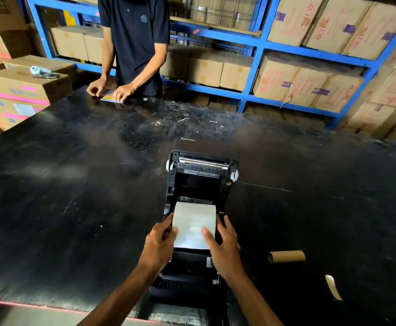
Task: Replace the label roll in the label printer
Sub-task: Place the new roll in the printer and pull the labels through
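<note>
A black label printer [199, 184] stands on the black table near me with its lid swung open away from me. A white label roll [193, 220] sits in the printer's bay, with its loose end pulled toward me. My left hand [160, 243] grips the roll's left side, thumb on the paper. On the right side, my right hand [224, 245] holds the roll, thumb pressed on the white sheet. An empty brown cardboard core [286, 256] lies on the table to the right of the printer.
A torn paper strip [333, 287] lies at the right front. Across the black table [74, 184] a person in a dark shirt [134, 43] handles a coloured card [112, 96]. Cardboard boxes [27, 87] are stacked at left, and blue shelving [258, 67] with boxes stands behind.
</note>
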A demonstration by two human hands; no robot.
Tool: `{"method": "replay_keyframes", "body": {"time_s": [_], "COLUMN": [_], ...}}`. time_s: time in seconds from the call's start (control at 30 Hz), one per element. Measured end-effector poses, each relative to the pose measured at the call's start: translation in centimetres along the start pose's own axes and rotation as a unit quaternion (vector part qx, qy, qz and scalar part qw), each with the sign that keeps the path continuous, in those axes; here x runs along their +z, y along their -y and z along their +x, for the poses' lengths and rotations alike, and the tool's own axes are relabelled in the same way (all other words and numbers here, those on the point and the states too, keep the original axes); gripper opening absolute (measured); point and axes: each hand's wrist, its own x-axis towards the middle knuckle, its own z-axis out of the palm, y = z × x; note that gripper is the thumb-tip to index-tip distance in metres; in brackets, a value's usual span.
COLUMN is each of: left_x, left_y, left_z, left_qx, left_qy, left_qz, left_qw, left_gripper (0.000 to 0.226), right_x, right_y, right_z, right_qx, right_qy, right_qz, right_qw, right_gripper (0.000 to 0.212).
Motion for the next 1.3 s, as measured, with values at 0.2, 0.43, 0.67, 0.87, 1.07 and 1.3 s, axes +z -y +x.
{"method": "replay_keyframes", "body": {"time_s": [0.2, 0.43, 0.67, 0.87, 1.07, 1.3], "left_x": [0.2, -0.4, -1.1, -1.2, -2.1, -2.8], "left_y": [-0.2, -0.9, 0.3, 0.1, -0.2, -0.6], "left_z": [0.1, -0.3, -0.5, -0.5, -0.1, 0.3], "left_qx": [0.000, 0.055, 0.008, -0.009, -0.018, -0.034], "left_qy": [-0.013, -0.022, -0.065, -0.064, -0.024, 0.021], "left_qz": [0.020, 0.099, 0.099, 0.095, 0.099, 0.138], "left_qw": [1.000, 0.993, 0.993, 0.993, 0.995, 0.990], "left_gripper": [0.042, 0.034, 0.009, 0.020, 0.013, 0.016], "right_x": [-0.5, -0.4, -0.4, -0.4, -0.6, -1.0], "right_y": [0.2, 0.1, -0.4, -0.5, -1.1, -1.9], "right_z": [0.2, -0.1, -1.2, -1.4, -1.6, -1.6], "right_qx": [0.043, 0.042, 0.034, 0.056, 0.040, 0.064], "right_qy": [0.033, 0.001, -0.125, -0.135, -0.108, -0.029], "right_qz": [-0.019, -0.014, -0.012, 0.003, -0.001, 0.058], "right_qw": [0.998, 0.999, 0.992, 0.989, 0.993, 0.996], "right_gripper": [0.052, 0.046, 0.025, 0.025, 0.020, 0.017]}}
